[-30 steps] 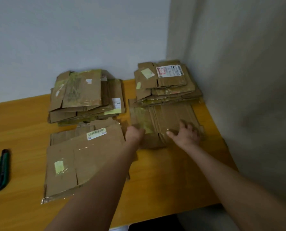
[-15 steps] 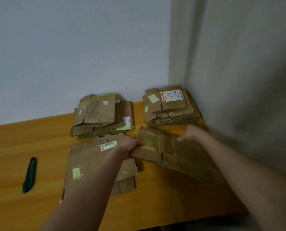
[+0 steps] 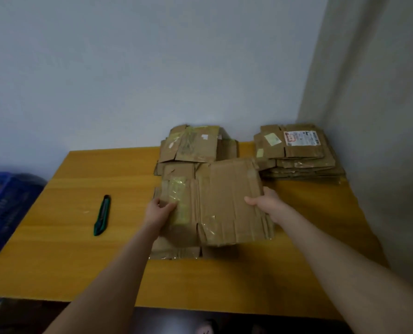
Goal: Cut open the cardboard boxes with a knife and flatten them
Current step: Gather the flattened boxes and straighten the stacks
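A flattened brown cardboard box [image 3: 224, 203] with strips of clear tape hangs just above the table's middle. My left hand [image 3: 158, 210] grips its left edge, thumb on top. My right hand [image 3: 267, 204] grips its right edge. Under it lies another flattened box [image 3: 176, 251], mostly hidden. A green utility knife [image 3: 102, 215] lies on the wooden table [image 3: 68, 249] to the left, away from both hands.
Two stacks of flattened boxes sit at the back: one [image 3: 196, 145] behind the held box, one with a white label [image 3: 297, 150] in the right corner by the wall. A blue crate [image 3: 0, 208] stands beside the table's left edge.
Both hands lifted the flattened box from the right part of the table and carried it left, over the flat box in the middle. The view tilted up.
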`<state>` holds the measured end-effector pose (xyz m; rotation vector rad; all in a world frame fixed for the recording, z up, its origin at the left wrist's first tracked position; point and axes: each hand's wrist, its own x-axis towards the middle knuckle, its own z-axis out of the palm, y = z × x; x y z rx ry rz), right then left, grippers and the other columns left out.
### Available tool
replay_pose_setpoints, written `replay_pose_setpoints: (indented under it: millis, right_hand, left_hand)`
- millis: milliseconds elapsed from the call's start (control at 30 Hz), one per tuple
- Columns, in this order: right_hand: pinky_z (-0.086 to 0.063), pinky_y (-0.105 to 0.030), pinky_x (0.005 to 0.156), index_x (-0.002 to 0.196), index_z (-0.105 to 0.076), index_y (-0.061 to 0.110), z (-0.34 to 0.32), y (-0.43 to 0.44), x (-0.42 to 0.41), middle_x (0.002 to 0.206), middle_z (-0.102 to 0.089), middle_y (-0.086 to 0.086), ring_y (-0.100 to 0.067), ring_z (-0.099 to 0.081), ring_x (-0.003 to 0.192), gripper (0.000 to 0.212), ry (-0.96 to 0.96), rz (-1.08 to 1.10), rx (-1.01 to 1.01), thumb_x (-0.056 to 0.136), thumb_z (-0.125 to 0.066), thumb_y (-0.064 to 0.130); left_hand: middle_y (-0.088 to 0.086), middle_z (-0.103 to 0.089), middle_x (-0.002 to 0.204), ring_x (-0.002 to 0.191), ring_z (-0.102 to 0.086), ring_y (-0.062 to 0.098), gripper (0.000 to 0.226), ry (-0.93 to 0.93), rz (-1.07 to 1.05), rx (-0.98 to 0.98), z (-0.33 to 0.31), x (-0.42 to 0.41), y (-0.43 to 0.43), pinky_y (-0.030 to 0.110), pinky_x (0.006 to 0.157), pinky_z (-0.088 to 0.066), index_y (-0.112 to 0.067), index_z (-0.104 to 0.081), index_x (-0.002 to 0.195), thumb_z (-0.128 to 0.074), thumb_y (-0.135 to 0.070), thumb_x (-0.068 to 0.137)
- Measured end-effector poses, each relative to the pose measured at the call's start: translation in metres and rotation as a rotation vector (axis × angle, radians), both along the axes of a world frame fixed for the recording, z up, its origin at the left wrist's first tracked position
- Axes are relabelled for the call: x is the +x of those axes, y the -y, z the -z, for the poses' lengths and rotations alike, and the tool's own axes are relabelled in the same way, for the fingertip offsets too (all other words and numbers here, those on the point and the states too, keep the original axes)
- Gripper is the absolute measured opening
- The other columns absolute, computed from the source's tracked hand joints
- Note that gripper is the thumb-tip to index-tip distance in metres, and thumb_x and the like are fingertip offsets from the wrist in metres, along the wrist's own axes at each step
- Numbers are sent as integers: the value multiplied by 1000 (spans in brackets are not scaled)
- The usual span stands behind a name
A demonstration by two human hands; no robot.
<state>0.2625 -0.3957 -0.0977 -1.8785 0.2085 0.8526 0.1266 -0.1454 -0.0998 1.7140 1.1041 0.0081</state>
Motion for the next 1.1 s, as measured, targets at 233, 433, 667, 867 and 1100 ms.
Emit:
replay_pose_setpoints:
  millis: [233, 433, 667, 867, 1100]
  right_hand:
    - [-36, -47, 109, 154, -12, 16, 64, -69, -39, 158, -18, -14, -36, -27, 142, 101, 2, -49, -346, 79, -77, 35]
    - [-38, -45, 108, 154, -10, 11, 93, -91, -52, 155, -29, -14, -35, -34, 139, 98, -18, 56, -339, 84, -71, 41]
    - [-45, -49, 102, 148, -27, 9, 98, -93, -47, 145, -43, -14, -36, -47, 128, 93, -19, 162, -383, 77, -79, 37]
    - [-43, -50, 104, 145, -31, 11, 92, -87, -37, 144, -44, -13, -35, -46, 130, 90, -50, 132, -396, 73, -82, 30]
    - [-36, -46, 110, 153, -16, 22, 63, -124, -3, 159, -17, -6, -30, -26, 143, 86, 437, 63, -442, 86, -67, 40]
  left_hand:
    - [21, -52, 132, 120, -52, 38, 82, -264, -7, 116, 72, -27, -57, 47, 100, -47, -2, -42, 138, -80, -40, 76]
    - [7, -55, 120, 111, -58, 33, 76, -119, 11, -169, 89, -16, -71, 49, 94, -51, -8, -44, 136, -81, -35, 75]
    - [9, -39, 149, 130, -45, 33, 136, -191, 253, -31, 93, -5, -82, 50, 105, -43, -24, -19, 153, -84, -66, 41]
    - [17, -29, 150, 134, -37, 40, 122, -281, 309, 3, 84, 14, -67, 55, 107, -40, -22, -2, 155, -83, -47, 68]
    - [17, -17, 157, 142, -26, 36, 97, -171, 230, 393, 66, 56, -84, 50, 113, -33, -11, -8, 154, -70, -39, 86]
